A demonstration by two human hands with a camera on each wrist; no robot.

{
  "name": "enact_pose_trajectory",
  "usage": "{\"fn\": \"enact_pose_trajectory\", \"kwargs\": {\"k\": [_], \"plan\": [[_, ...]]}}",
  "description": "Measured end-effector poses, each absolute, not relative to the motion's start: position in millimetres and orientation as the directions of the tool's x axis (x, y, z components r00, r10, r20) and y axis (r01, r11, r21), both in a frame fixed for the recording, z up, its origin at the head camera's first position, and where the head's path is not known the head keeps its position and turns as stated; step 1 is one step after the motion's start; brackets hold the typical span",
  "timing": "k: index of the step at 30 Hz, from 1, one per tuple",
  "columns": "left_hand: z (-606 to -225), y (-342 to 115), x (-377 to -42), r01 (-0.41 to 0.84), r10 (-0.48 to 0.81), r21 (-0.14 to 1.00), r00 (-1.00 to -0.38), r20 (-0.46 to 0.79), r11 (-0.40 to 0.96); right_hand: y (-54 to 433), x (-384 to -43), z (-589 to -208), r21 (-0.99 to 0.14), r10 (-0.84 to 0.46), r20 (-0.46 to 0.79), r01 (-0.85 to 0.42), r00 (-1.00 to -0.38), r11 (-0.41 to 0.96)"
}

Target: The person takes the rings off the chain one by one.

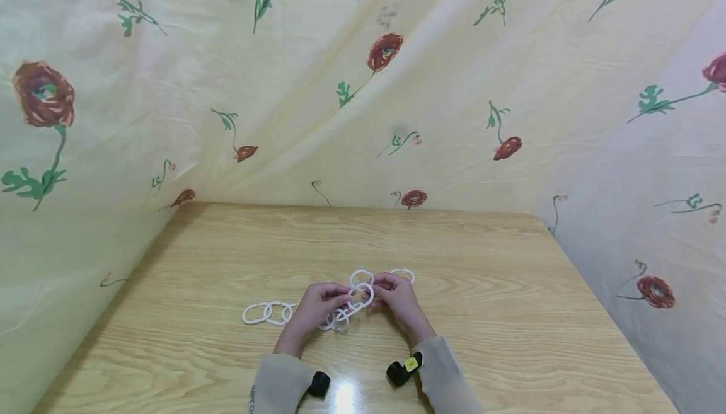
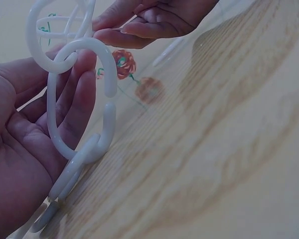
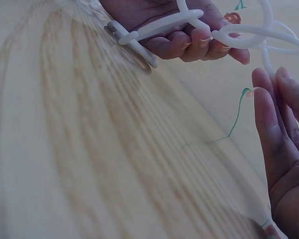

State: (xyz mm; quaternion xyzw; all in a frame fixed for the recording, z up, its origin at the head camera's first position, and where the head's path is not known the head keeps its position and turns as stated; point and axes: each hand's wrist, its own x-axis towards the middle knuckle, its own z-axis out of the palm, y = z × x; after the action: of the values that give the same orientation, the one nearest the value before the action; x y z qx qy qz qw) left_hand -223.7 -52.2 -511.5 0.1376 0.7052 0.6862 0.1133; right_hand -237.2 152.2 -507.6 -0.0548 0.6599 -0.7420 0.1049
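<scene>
A chain of white plastic links (image 1: 371, 294) is held up between both hands above the table. My left hand (image 1: 314, 308) grips it with thumb and fingers. In the left wrist view an oval link (image 2: 51, 112) with a small gap in its side lies across the left palm, joined to links above and below. My right hand (image 3: 293, 149) pinches an upper link between thumb and fingers, close to the left fingertips. The left end of the chain (image 1: 244, 314) rests on the table beyond the left wrist, partly hidden by the hand.
One separate-looking white link (image 1: 409, 271) lies behind the right hand, partly covered by it. The wooden table (image 1: 510, 313) reaches back to a flower-patterned cloth (image 1: 306, 86), which also hangs at both sides. Black wrist cameras (image 1: 320, 384) sit by the sleeves.
</scene>
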Motion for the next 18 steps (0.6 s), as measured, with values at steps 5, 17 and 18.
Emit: {"fn": "enact_pose_trajectory", "kwargs": {"k": [5,17,18], "plan": [[-510.0,-51.9,-222.8,0.044,0.345,0.998,-0.938,0.027,0.041,151.7,-236.9,-506.4,-0.99,-0.226,-0.067,0.093,-0.972,-0.105],[-510.7,-52.7,-222.2,0.063,0.369,0.997,-0.929,0.044,0.039,151.9,-237.0,-506.5,-0.991,-0.232,-0.069,0.094,-0.97,-0.096],[-511.0,-52.7,-222.3,0.065,0.37,0.997,-0.928,0.046,0.04,151.7,-237.2,-506.4,-0.991,-0.229,-0.069,0.093,-0.971,-0.095]]}}
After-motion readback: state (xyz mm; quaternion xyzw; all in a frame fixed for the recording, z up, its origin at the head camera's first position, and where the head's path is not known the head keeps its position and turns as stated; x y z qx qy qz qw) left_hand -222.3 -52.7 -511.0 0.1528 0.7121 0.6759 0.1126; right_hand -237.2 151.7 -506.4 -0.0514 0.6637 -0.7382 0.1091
